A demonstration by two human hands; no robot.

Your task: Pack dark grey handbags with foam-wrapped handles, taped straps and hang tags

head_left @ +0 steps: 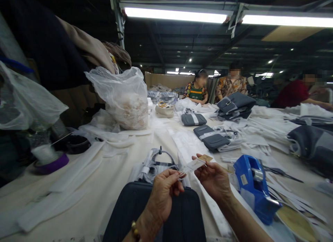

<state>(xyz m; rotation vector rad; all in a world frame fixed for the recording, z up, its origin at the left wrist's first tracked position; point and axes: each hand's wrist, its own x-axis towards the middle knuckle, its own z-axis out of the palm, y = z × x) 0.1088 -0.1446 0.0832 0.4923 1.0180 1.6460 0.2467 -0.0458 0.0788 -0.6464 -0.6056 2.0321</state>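
Observation:
My left hand (163,193) and my right hand (213,178) are raised together over a dark blue bag (135,214) that lies at the near edge of the table. Both pinch a small clear tag packet (194,164): the left hand's fingertips grip its lower end, the right hand's thumb and fingers hold its upper end, with a tan card showing behind. A beaded bracelet is on my left wrist.
A blue tape dispenser (253,188) stands just right of my right hand. Grey folded bags (211,138), white wrapping sheets and a full plastic sack (125,98) cover the long table (109,176). Three people sit at the far end. A purple-based bottle (48,155) stands left.

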